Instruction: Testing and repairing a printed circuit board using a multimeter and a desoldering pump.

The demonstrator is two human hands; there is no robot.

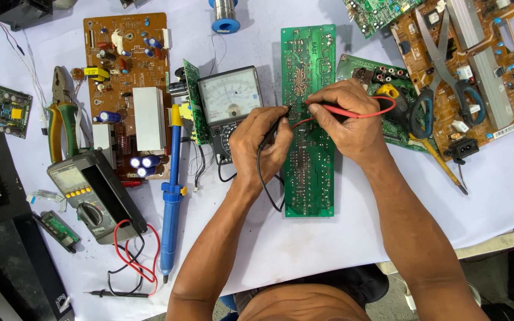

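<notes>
Pressing two thin probes onto a long green circuit board (pixel 308 119), both hands work near the middle of the white-covered surface (pixel 304 249). The left hand (pixel 260 142) has its grip closed around a black probe (pixel 270 132), tip down on the board's left side. The right hand (pixel 345 116) pinches a red probe (pixel 343 109) between thumb and fingers, its red lead looping off to the right. The tips sit close together on the board's upper half.

Just left of the board stands a dial meter (pixel 230 98) with a pale needle face, touching the left hand's knuckles. A blue suction pump (pixel 172 190) lies upright beside it, and a grey digital meter (pixel 93 196) with red and black leads rests toward the left edge. A brown circuit board (pixel 126 65) lies at the far left corner, pliers (pixel 62 113) next to it. Scissors (pixel 441 83) rest on another brown board (pixel 477 65) at the far right corner. A solder spool (pixel 225 15) sits at the far edge.
</notes>
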